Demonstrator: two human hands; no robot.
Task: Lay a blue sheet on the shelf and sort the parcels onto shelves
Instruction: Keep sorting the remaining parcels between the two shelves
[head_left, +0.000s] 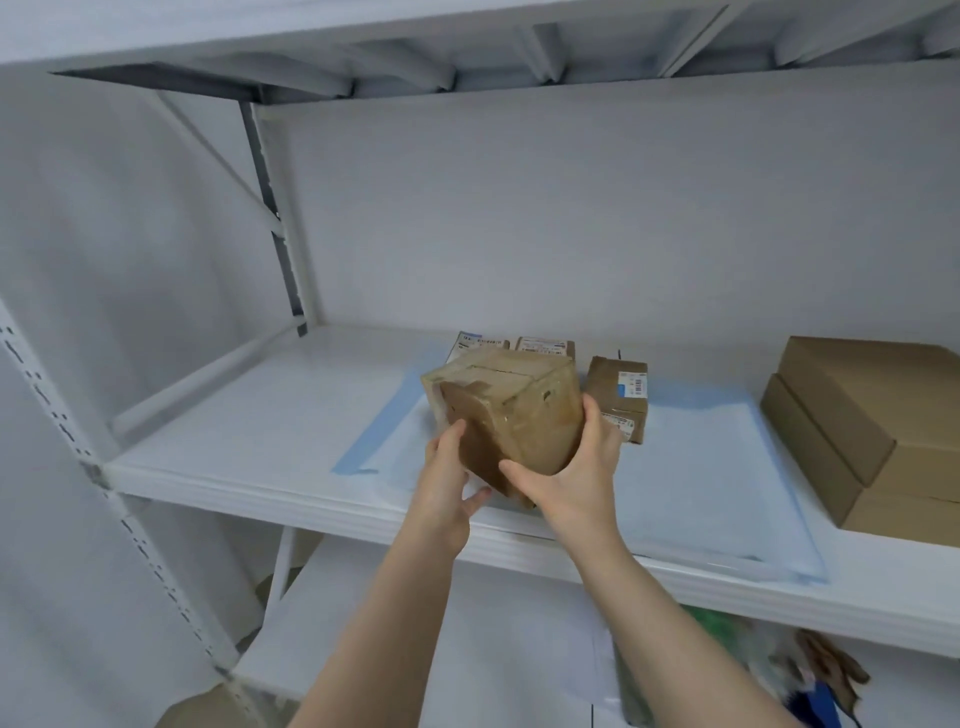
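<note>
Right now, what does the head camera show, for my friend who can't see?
The left hand and right hand hold a taped brown parcel over a blue sheet on a shelf. Three small parcels sit behind; two flat boxes stacked at right.

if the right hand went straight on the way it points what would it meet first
Probably the small labelled parcel just behind the right hand, which grips the taped box; depth unclear.
</note>
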